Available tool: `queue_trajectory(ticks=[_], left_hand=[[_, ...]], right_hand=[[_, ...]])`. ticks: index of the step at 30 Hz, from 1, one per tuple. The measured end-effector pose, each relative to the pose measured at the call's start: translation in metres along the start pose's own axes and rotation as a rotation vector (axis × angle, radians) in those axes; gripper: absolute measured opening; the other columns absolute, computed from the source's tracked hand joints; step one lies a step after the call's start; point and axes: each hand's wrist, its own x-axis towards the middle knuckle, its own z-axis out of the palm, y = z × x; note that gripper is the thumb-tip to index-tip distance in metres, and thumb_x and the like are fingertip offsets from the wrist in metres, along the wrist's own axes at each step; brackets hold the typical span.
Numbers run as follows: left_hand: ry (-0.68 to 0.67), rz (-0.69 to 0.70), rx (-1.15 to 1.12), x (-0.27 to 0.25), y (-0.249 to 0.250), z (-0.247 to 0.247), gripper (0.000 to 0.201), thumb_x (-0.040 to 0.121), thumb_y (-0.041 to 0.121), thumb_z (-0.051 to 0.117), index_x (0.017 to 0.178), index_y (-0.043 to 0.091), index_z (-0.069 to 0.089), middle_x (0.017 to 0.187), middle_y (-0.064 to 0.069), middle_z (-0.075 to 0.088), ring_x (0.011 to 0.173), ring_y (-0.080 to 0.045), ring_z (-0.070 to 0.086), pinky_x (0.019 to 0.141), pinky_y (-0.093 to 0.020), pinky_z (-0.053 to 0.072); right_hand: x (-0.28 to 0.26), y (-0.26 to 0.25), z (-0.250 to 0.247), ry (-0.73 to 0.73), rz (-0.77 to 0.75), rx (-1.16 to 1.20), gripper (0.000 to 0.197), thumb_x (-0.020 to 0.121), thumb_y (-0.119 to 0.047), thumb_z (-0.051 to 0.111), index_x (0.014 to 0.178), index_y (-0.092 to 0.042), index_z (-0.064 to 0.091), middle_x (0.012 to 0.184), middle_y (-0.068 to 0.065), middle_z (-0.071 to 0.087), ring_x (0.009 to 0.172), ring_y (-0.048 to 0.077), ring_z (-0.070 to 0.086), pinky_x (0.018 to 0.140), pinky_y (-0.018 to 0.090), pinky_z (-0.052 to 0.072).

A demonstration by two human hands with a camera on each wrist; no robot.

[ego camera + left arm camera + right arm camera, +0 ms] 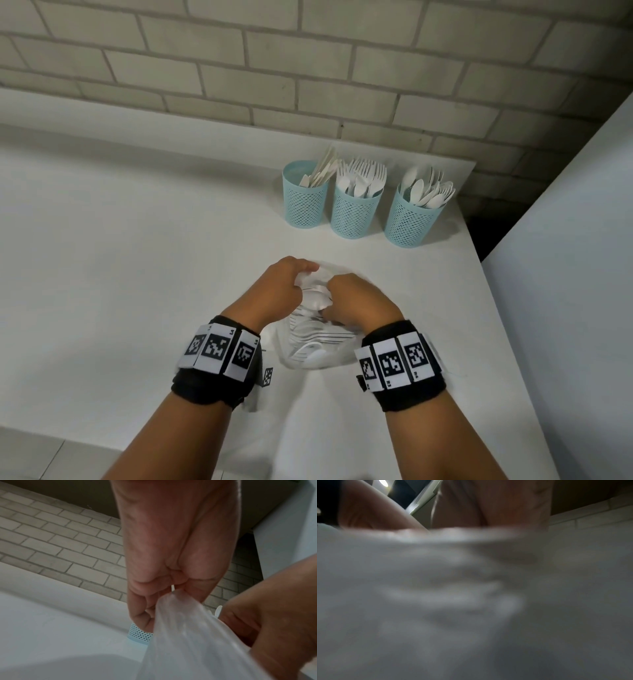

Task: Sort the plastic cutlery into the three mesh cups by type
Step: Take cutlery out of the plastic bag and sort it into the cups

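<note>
Head view shows 3 pale blue mesh cups [352,205] standing at the back of the white bench [137,257], already well stocked: knives in the left cup, forks in the middle, spoons in the right. Nearer the person, a clear plastic bag [318,346] with more white plastic cutlery [310,337] inside sits between both hands. The left hand [281,291] pinches the bag's mouth; the right hand [359,303] grips the other side. Judging by this, sorting is largely done, with the bagged remainder left.
</note>
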Motion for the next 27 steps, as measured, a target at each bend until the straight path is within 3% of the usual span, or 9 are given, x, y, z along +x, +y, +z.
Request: queue_trajectory(ticks=[3,7,11,14,18,20,22,24,27], left_hand=[[-0.030,-0.027,0.016,0.001,-0.001,-0.002,0.055,0.084,-0.011,0.038,0.130,0.016,0.051,0.136,-0.003,0.049,0.129,-0.017,0.043,0.094,-0.016,0.031],[-0.067,-0.048,0.018,0.004,0.000,-0.005,0.057,0.082,-0.011,0.038,0.130,0.016,0.052,0.137,-0.003,0.049,0.128,-0.017,0.044,0.097,-0.018,0.032],[-0.107,-0.059,0.015,0.007,0.001,-0.005,0.055,0.084,-0.008,0.040,0.131,0.018,0.051,0.139,-0.003,0.048,0.127,-0.018,0.045,0.097,-0.019,0.032],[-0.134,-0.048,0.020,0.008,0.003,-0.007,0.054,0.084,-0.006,0.041,0.129,0.019,0.052,0.139,-0.002,0.048,0.127,-0.018,0.045,0.095,-0.019,0.033],[-0.112,-0.044,-0.004,0.007,0.006,-0.013,0.047,0.086,-0.001,0.044,0.127,0.019,0.054,0.133,-0.002,0.051,0.126,-0.020,0.045,0.098,-0.024,0.036],[-0.016,-0.040,-0.043,0.007,0.008,-0.017,0.043,0.086,0.001,0.045,0.121,0.022,0.058,0.127,0.000,0.052,0.123,-0.017,0.043,0.101,-0.030,0.037],[0.102,-0.001,-0.190,0.008,0.011,-0.020,0.041,0.087,-0.001,0.045,0.120,0.018,0.060,0.121,0.003,0.054,0.117,-0.012,0.045,0.097,-0.026,0.037],[0.133,0.018,-0.497,0.009,0.017,-0.022,0.031,0.091,0.000,0.044,0.114,0.011,0.062,0.109,-0.003,0.063,0.108,-0.017,0.056,0.091,-0.024,0.043],[-0.048,-0.012,-0.861,0.007,0.031,-0.021,0.029,0.100,0.024,0.037,0.105,0.013,0.064,0.098,-0.008,0.070,0.097,-0.022,0.066,0.089,-0.029,0.051]], right_hand=[[-0.003,0.001,0.000,-0.016,-0.006,0.063,0.030,0.087,-0.028,0.061,0.105,-0.004,0.060,0.108,0.011,0.064,0.098,0.026,0.060,0.073,0.027,0.040],[-0.006,0.006,-0.004,-0.021,0.000,0.158,0.022,0.087,-0.032,0.063,0.084,-0.012,0.055,0.089,0.003,0.058,0.082,0.019,0.051,0.064,0.025,0.037],[-0.009,0.009,-0.007,0.051,0.016,0.247,0.029,0.085,-0.026,0.062,0.106,-0.005,0.058,0.093,0.005,0.054,0.082,0.019,0.049,0.058,0.024,0.033],[-0.009,0.009,-0.004,0.008,0.030,0.228,0.041,0.081,-0.034,0.069,0.110,-0.006,0.059,0.105,0.006,0.062,0.086,0.019,0.053,0.068,0.025,0.038],[-0.010,0.009,-0.010,-0.003,0.028,0.317,0.021,0.084,-0.014,0.062,0.103,-0.006,0.062,0.092,0.009,0.067,0.073,0.018,0.057,0.057,0.022,0.043],[-0.012,0.012,-0.020,0.033,-0.031,0.507,0.015,0.083,-0.005,0.061,0.097,-0.010,0.063,0.084,0.007,0.069,0.070,0.018,0.062,0.064,0.025,0.050],[-0.015,0.015,-0.033,0.034,-0.097,0.841,0.018,0.086,0.000,0.060,0.098,-0.014,0.061,0.082,0.007,0.071,0.072,0.018,0.067,0.076,0.032,0.054],[-0.018,0.014,-0.045,0.070,-0.166,1.052,0.018,0.088,0.001,0.059,0.101,-0.011,0.062,0.085,0.008,0.073,0.077,0.018,0.070,0.080,0.033,0.055],[-0.013,0.010,-0.056,0.199,-0.199,1.247,0.015,0.089,-0.003,0.058,0.102,-0.005,0.065,0.088,0.006,0.073,0.083,0.014,0.070,0.082,0.027,0.055]])
